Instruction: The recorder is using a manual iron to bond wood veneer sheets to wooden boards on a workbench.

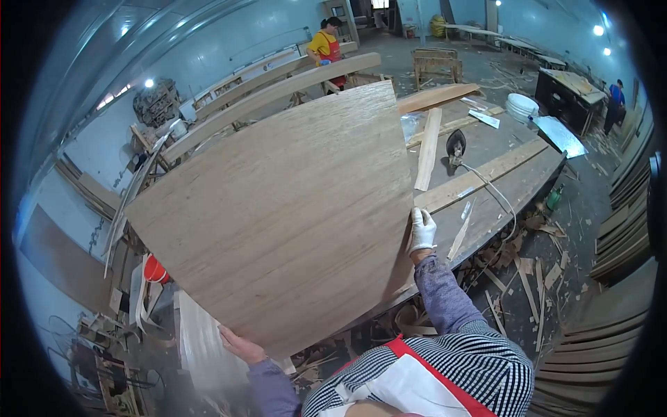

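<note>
A large, thin wooden panel with light brown grain fills the middle of the view, tilted above the workbench. My right hand, in a white glove, grips its right edge. At the near left edge, my bare left hand holds the panel from below, with part of the fingers hidden behind it. To the right on the workbench stands an iron on its end, its pale cord trailing toward the bench edge. Beside it lie a long wooden board and a narrow veneer strip.
A white bucket and a shiny sheet are at the bench's far right. Wood scraps litter the floor; stacked boards line the right. A red bucket stands left. One person works beyond long beams, another far right.
</note>
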A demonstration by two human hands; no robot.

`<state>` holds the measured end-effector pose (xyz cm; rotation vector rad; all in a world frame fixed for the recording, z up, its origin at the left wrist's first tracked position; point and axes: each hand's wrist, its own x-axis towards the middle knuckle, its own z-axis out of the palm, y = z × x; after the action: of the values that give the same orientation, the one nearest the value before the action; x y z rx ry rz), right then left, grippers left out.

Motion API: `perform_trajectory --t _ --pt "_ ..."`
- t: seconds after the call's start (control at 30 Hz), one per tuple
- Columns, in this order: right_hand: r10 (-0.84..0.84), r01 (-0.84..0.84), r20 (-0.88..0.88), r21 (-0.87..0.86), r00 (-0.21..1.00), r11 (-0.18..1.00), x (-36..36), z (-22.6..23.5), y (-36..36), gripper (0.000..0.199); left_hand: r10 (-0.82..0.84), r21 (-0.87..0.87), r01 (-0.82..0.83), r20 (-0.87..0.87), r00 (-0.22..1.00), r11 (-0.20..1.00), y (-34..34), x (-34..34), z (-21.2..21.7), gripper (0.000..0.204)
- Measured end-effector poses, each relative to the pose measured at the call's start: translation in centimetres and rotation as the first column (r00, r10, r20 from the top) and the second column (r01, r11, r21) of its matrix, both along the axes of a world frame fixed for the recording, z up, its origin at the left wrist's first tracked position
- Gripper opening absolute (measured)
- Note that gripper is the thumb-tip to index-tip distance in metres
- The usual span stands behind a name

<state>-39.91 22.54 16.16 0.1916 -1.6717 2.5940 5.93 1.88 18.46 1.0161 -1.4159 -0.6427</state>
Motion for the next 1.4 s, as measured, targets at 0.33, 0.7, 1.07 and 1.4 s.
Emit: perform_trajectory --t 0.33,0.7,1.07,1.4 --pt "-0.066 0.073 0.073 -0.090 0.995 0.993 -1.5 -1.0 -0.2 0.031 -0.005 -0.034 0.001 -0.116 0.993 0.999 1.1 -2.7 1.7 0.057" --pt "0.060 -0.027 0.136 -0.234 0.989 0.972 -5.6 -3.4 0.8 0.040 -0.164 -0.037 0.160 -0.292 0.942 0.986 2.4 -8.9 5.3 0.057" --pt "-0.100 0.114 0.209 -0.057 0.973 0.992 -14.8 -2.6 -0.2 0.047 -0.292 0.134 0.310 -0.141 0.946 0.941 -3.6 -15.3 -0.8 0.049" --pt "-0.077 0.065 0.139 0.087 0.987 0.994 -19.7 -8.4 -4.2 0.046 -0.344 0.306 0.164 0.758 0.555 0.938 -1.1 -19.7 3.4 0.035"
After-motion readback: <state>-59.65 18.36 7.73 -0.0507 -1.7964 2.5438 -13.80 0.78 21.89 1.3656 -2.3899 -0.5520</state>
